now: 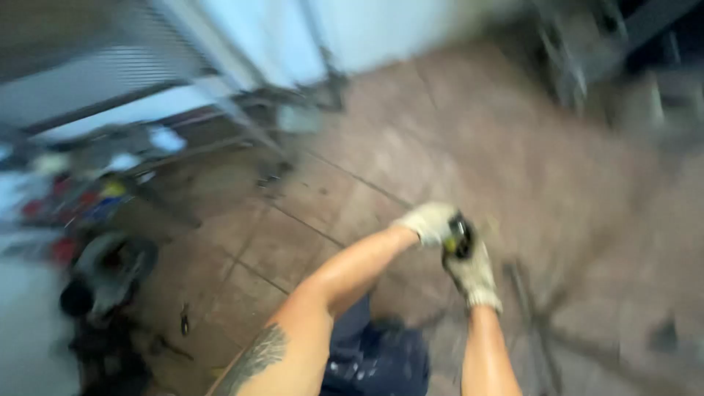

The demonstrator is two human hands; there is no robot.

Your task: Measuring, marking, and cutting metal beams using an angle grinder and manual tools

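The whole view is blurred by motion. Both my hands wear light work gloves and meet in the middle of the frame above a tiled floor. My left hand (427, 222) and my right hand (473, 275) are both closed around a small dark tool (459, 238) with a yellowish spot on it. What kind of tool it is I cannot tell. A thin dark metal rod or frame (529, 308) lies on the floor just right of my right hand. My dark trousers (378, 359) show below my arms.
Brown floor tiles (455, 139) fill the centre. A metal rack or frame (242, 110) stands at the back left by a pale wall. Blurred coloured clutter (73, 202) and a dark machine or bucket (106, 275) sit at the left. More metal framing (587, 51) is at the top right.
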